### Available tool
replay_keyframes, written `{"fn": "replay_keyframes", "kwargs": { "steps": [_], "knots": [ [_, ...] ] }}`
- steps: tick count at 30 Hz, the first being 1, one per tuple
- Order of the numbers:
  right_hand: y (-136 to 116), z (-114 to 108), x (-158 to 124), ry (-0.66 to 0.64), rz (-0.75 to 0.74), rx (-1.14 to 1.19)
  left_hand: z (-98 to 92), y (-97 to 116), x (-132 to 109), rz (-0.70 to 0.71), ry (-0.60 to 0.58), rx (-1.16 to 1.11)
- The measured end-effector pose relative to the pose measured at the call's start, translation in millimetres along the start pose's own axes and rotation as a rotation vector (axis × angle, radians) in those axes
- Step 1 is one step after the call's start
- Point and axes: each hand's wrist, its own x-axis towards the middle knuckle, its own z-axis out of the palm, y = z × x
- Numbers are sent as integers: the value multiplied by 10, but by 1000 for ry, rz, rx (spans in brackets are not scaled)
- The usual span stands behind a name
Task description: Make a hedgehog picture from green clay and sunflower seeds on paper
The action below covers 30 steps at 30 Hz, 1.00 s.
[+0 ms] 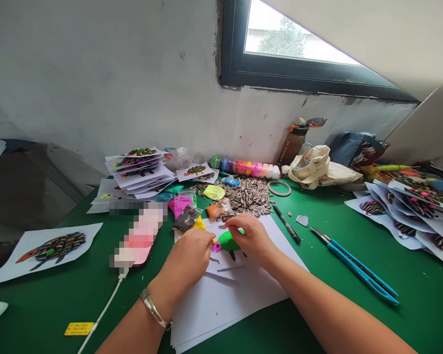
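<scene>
"What do you have under those hands?"

"One green clay lump (229, 241) on a white paper sheet (236, 314), with a small pink clay piece (216, 247) against its left end and dark marks on the paper just below."

"And the work at this moment?"

"Hand-shaping of clay, done directly on the sheet. Both hands are engaged at the lump."

"State of the fingers?"

"Right hand (249, 238): fingers (236, 228) held together and curved over the top of the green lump, in contact. Left hand (186, 258): fingers (209, 238) together, tips at the pink piece. Whether they grip it, I cannot tell from here."

"Surroundings?"

"A silver bangle (154, 309) on the left wrist. Beyond the sheet, a heap of striped sunflower seeds (243, 194) and small bags of coloured clay, including a yellow one (214, 192). To the right, a blue craft knife (362, 268) lies on the green table mat (354, 324). To the left, a seed-covered picture (49, 250) lies on paper. Further back stands a row of clay tubs (245, 168)."
</scene>
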Motion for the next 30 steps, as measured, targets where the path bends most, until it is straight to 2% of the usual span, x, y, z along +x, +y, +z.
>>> {"fn": "replay_keyframes", "kwargs": {
  "steps": [2, 8, 17, 22, 27, 30],
  "knots": [
    [18, -32, 53, -4, 11, -66, -18, -5, 1, -10, 4, 7],
    [6, -18, 257, -202, -74, -428, -45, -6, 7, -25, -16, 17],
    [62, 119, 361, -272, -181, -470, -36, -33, 0, -36, -22, -2],
    [-12, -53, 285, -217, -119, -406, -39, -27, -5, -43, -21, -5],
    [-80, -171, 72, -171, -37, 69, -21, -25, -1, -35, -24, -17],
    [-102, -142, 8, -199, 39, 143, -10, -30, 11, -18, -27, -16]
  ]
}}
